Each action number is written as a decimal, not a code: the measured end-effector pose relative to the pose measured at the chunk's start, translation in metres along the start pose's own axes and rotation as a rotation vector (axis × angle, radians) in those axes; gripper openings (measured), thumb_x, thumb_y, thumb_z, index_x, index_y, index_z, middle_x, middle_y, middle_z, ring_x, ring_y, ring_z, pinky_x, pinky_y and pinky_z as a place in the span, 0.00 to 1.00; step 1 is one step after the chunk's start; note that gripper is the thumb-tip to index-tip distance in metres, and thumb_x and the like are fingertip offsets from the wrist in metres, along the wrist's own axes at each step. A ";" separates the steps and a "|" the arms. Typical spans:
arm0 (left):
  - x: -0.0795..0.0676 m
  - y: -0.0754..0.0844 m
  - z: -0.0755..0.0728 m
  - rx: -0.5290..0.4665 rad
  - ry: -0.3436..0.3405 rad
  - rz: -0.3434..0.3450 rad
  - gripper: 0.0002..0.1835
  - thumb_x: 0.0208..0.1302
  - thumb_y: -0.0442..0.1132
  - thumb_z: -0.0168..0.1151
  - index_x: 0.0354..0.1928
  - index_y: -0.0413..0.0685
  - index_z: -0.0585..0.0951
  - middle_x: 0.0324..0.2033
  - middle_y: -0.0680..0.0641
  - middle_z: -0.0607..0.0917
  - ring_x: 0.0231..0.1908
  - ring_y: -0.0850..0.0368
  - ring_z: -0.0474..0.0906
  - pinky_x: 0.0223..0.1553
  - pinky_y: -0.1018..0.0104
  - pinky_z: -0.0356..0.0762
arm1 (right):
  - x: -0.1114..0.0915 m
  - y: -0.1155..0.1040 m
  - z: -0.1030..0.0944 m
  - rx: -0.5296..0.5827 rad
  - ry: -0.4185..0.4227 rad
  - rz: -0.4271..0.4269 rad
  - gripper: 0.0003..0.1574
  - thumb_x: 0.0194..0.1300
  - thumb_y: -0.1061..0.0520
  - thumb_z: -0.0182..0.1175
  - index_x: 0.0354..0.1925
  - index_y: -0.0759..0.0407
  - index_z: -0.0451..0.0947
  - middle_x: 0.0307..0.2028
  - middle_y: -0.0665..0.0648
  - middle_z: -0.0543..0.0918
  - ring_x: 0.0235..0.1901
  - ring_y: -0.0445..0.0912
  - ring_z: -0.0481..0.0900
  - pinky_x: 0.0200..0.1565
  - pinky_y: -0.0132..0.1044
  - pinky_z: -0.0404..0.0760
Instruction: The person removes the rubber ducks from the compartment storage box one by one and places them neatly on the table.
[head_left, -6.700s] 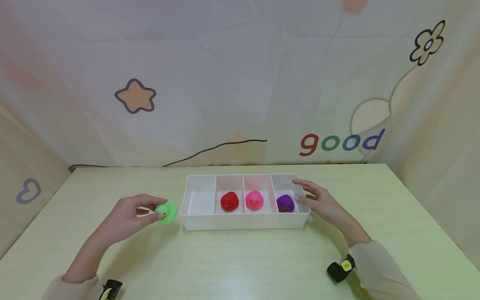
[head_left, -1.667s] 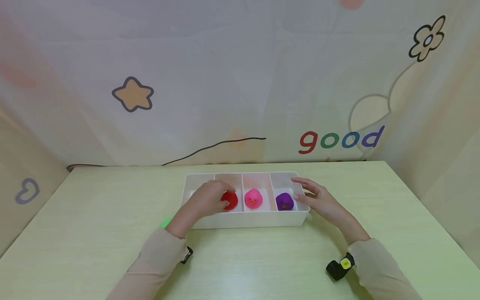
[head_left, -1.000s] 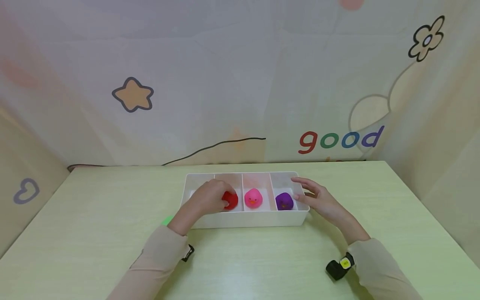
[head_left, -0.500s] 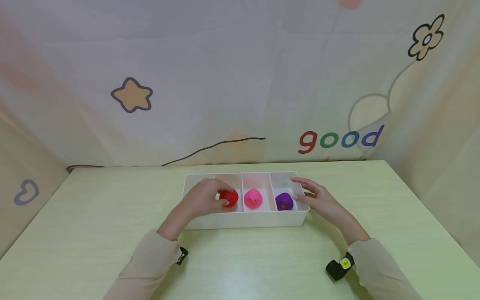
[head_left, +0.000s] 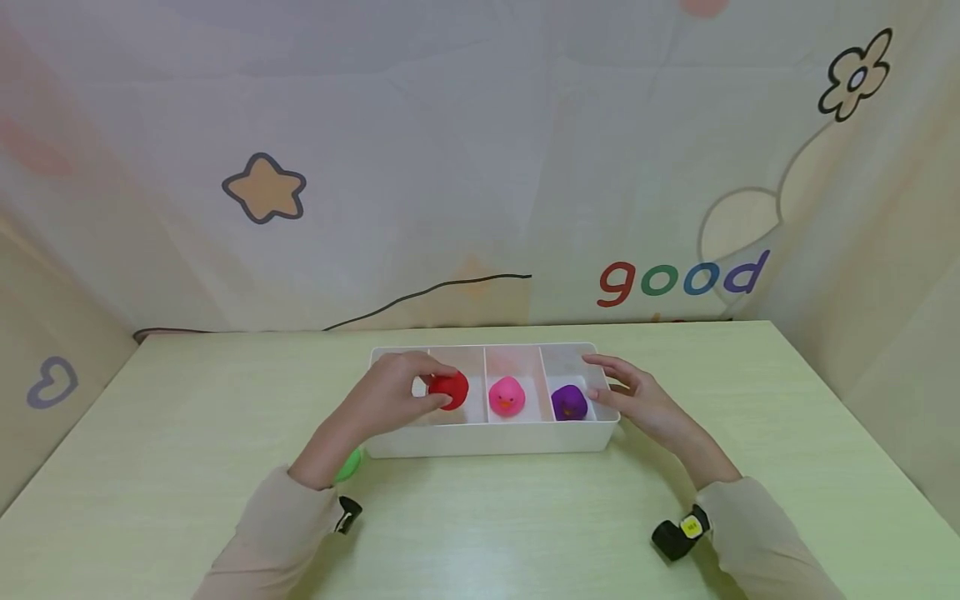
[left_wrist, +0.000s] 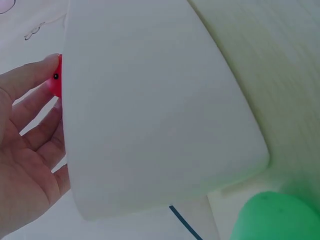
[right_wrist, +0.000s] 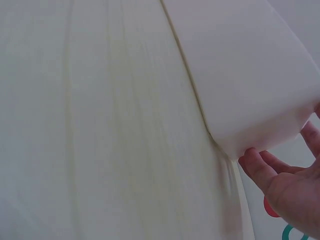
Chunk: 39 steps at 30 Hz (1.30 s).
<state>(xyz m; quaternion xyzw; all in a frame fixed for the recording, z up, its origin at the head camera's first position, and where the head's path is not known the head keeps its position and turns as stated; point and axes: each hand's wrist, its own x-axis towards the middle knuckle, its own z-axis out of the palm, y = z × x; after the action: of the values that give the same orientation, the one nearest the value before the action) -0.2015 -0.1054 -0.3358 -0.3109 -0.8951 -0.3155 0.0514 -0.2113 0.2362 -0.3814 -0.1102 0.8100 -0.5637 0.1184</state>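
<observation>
My left hand pinches a red rubber duck between thumb and fingers, raised over the left part of the white divided box. In the left wrist view, most of the red duck is hidden behind the box wall. At the box's right end, my right hand holds the end wall, thumb and forefinger reaching over the rim. A pink rubber duck sits in the third compartment from the left, a purple duck in the rightmost. Beside my left wrist lies a green duck, partly covered.
The box stands on a pale wooden table. A printed curtain hangs behind the table's back edge and along both sides. Each wrist wears a black camera; the right camera sits just above the tabletop.
My left hand has let go of the green duck onto the table and taken the red duck. Over the last second it has lifted the red duck and shifted left. The right hand stays put.
</observation>
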 end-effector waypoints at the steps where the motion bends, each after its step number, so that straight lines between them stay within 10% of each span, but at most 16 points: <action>1: -0.001 0.000 -0.001 -0.002 0.008 0.007 0.16 0.51 0.34 0.68 0.44 0.42 0.82 0.34 0.51 0.83 0.33 0.59 0.77 0.35 0.62 0.78 | 0.000 0.000 0.000 -0.001 0.001 0.001 0.36 0.64 0.55 0.56 0.66 0.58 0.56 0.66 0.66 0.52 0.63 0.63 0.55 0.57 0.56 0.64; 39: -0.062 -0.019 -0.061 -0.032 0.109 -0.170 0.16 0.52 0.33 0.66 0.46 0.44 0.81 0.37 0.51 0.84 0.35 0.57 0.77 0.40 0.58 0.75 | 0.001 0.001 0.000 0.003 -0.001 -0.006 0.36 0.64 0.54 0.56 0.66 0.58 0.56 0.67 0.66 0.51 0.63 0.63 0.54 0.58 0.57 0.63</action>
<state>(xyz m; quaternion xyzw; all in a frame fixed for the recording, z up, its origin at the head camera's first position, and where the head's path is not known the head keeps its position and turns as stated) -0.1692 -0.1861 -0.3155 -0.2171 -0.9088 -0.3496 0.0683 -0.2120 0.2359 -0.3823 -0.1124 0.8087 -0.5653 0.1173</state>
